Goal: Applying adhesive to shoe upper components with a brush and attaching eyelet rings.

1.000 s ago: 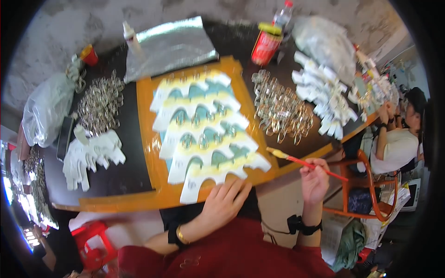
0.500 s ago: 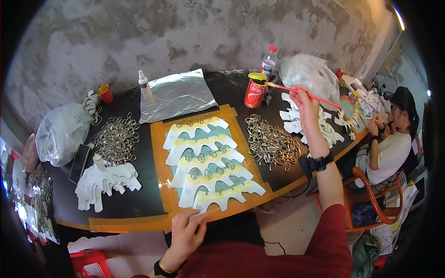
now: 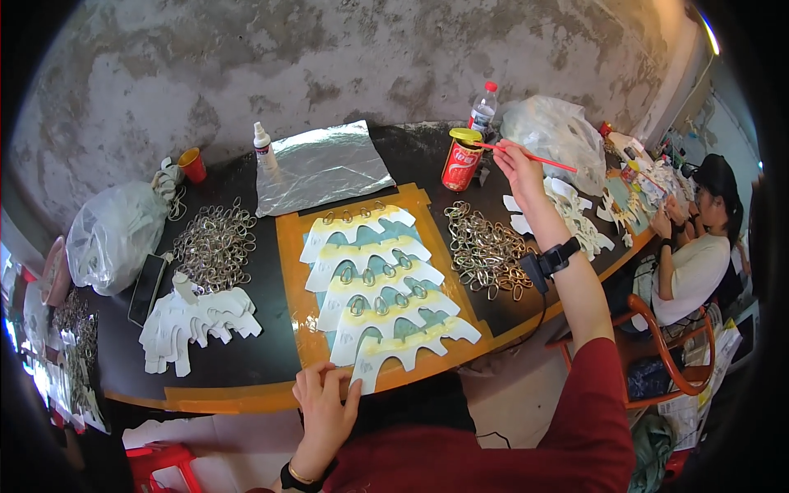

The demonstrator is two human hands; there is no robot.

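My right hand pinches a thin red-handled brush. The brush's far end reaches into the mouth of a red can with a yellow rim; its bristles are hidden there. At the orange-taped board's near edge, my left hand has thumb and fingers closed at the left corner of the nearest white scalloped piece. Several such pieces overlap in a stepped row, each with a yellowish wet-looking band. Metal rings stand on some bands; the nearest piece has none.
Loose metal rings are heaped left and right of the board. White pieces are stacked at left. A foil sheet, spray bottle, plastic bags and clear bottle stand behind. A co-worker sits at right.
The brush has gone from the can's edge down into its mouth. My left hand has drawn the nearest white piece's left corner slightly toward me. The view has shifted a little.
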